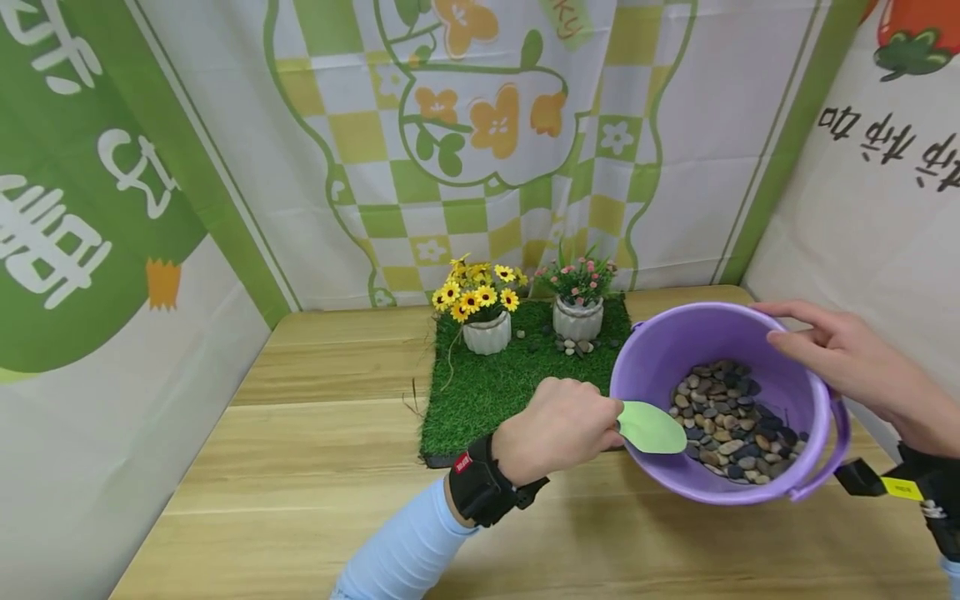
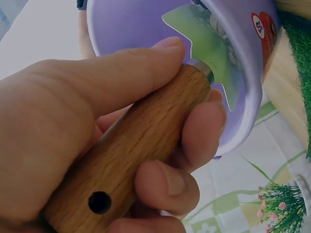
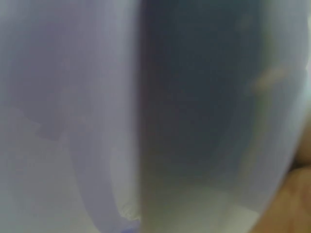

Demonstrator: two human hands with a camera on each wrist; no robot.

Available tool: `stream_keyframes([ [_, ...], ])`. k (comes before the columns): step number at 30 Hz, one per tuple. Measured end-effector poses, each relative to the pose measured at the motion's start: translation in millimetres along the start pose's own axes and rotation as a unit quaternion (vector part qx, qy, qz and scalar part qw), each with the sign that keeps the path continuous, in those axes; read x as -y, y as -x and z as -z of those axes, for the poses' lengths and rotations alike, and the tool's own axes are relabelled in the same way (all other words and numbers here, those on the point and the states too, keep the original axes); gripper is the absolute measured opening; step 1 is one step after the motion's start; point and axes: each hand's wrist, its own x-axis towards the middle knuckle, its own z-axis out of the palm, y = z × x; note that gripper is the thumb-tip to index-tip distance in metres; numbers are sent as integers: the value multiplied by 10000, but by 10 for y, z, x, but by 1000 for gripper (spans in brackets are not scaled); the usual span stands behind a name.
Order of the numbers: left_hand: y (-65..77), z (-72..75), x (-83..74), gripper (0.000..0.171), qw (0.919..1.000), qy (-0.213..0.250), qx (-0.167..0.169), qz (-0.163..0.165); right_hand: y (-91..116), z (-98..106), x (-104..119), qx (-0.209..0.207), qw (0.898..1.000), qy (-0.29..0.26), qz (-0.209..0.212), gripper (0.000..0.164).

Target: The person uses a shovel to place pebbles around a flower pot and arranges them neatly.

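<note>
My left hand (image 1: 566, 427) grips the wooden handle (image 2: 146, 131) of a small garden trowel, fingers curled round it. The trowel's light green blade (image 1: 651, 427) reaches over the near-left rim into a purple bucket (image 1: 660, 350). Grey, black and tan pebbles (image 1: 731, 421) cover part of the bucket's bottom, and the bucket leans toward me. My right hand (image 1: 851, 350) holds the bucket by its right rim. In the right wrist view the bucket wall fills most of the picture, blurred, with part of the right hand (image 3: 286, 204) at the lower right.
Behind the left hand lies an artificial grass mat (image 1: 480, 400) on the wooden table (image 1: 300, 467). On it stand a white pot of yellow flowers (image 1: 487, 333) and a white pot of pink flowers (image 1: 577, 319), with a few pebbles (image 1: 576, 346) before the latter. Printed curtains (image 1: 502, 192) enclose the table.
</note>
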Motion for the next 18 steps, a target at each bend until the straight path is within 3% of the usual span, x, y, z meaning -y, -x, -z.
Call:
stream_keyframes([
  [12, -96, 9, -74, 49, 9997, -116, -120, -170, 4, -25, 30, -14, 10000, 24, 61, 49],
  [18, -182, -2, -121, 44, 9995, -260, 13, -158, -18, -34, 33, -18, 9993, 84, 355, 43],
])
